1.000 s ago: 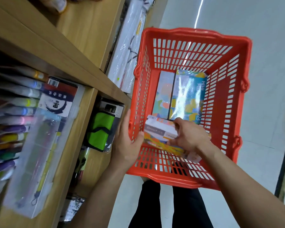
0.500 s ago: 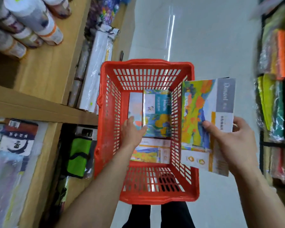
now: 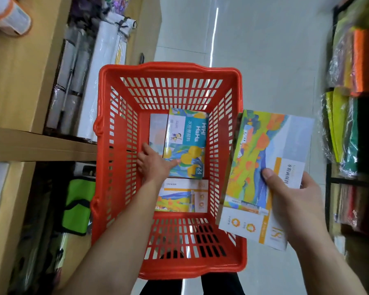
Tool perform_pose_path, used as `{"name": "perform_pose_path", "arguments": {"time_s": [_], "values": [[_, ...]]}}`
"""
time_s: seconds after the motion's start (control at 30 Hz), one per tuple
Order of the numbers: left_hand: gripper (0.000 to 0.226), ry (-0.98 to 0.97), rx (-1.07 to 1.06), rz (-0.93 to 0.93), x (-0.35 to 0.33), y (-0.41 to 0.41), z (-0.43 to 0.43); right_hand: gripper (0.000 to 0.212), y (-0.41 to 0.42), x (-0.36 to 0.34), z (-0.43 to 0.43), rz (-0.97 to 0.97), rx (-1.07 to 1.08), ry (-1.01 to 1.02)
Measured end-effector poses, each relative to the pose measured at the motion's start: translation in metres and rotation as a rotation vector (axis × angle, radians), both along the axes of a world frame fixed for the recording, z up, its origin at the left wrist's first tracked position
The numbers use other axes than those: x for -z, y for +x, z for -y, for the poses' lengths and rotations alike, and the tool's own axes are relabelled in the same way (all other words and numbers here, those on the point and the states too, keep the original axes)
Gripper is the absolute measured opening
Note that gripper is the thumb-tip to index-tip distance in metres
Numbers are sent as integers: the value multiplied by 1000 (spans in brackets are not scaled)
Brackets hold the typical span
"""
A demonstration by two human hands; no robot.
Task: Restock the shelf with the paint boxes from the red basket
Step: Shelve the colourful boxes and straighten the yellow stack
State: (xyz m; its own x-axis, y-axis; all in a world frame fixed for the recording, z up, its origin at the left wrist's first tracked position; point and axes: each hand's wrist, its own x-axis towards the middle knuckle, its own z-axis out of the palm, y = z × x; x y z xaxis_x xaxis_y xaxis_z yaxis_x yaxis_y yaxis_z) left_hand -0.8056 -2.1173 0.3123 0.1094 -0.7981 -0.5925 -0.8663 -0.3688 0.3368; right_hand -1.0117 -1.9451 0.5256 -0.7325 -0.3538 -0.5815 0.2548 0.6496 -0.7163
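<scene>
The red basket [image 3: 168, 267] stands on the floor in front of me. My right hand [image 3: 292, 201] grips a large colourful paint box [image 3: 262, 165] above the basket's right rim. My left hand [image 3: 153, 165] is down inside the basket, fingers spread, touching the teal paint box [image 3: 186, 143]. A pale box [image 3: 157, 129] lies left of the teal one, partly hidden by it. Another white and orange paint box [image 3: 185, 195] lies nearer to me on the basket floor.
Wooden shelves [image 3: 36, 145] run along my left, holding white paper rolls [image 3: 98, 81] and a green pouch [image 3: 77, 207]. A dark rack [image 3: 349, 124] of coloured wrapped sheets stands on the right. Pale tiled floor [image 3: 254, 50] lies beyond the basket.
My right hand lifted a paint box out of the basket and holds it over the right rim. My left hand left the basket's side and reached in to the teal box.
</scene>
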Motion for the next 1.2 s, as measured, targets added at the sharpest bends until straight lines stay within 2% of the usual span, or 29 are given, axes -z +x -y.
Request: {"name": "perform_pose_path", "arguments": {"time_s": [0.1, 0.27, 0.43, 0.6, 0.87, 1.03, 1.2], "values": [[133, 68, -56, -144, -3, 9, 2, 24, 3, -5, 2, -6, -11, 11], [88, 96, -117, -407, -27, 7, -4, 34, 9, -4, 6, 0, -39, 10], [61, 33, -124, -446, -73, 5, -13, 43, 13, -6, 10, 15, -50, -15], [68, -73, -137, -439, -173, 34, -39, 47, 21, -39, 12, 29, -59, -43], [53, -278, -244, -412, -375, 91, -107, 57, 40, -143, 24, 119, -262, -182], [57, -468, -397, -374, -482, 122, -164, 43, 64, -212, 33, 183, -474, -290], [51, -613, -587, -438, -557, 152, -242, 27, 102, -276, 28, 219, -671, -397]]}}
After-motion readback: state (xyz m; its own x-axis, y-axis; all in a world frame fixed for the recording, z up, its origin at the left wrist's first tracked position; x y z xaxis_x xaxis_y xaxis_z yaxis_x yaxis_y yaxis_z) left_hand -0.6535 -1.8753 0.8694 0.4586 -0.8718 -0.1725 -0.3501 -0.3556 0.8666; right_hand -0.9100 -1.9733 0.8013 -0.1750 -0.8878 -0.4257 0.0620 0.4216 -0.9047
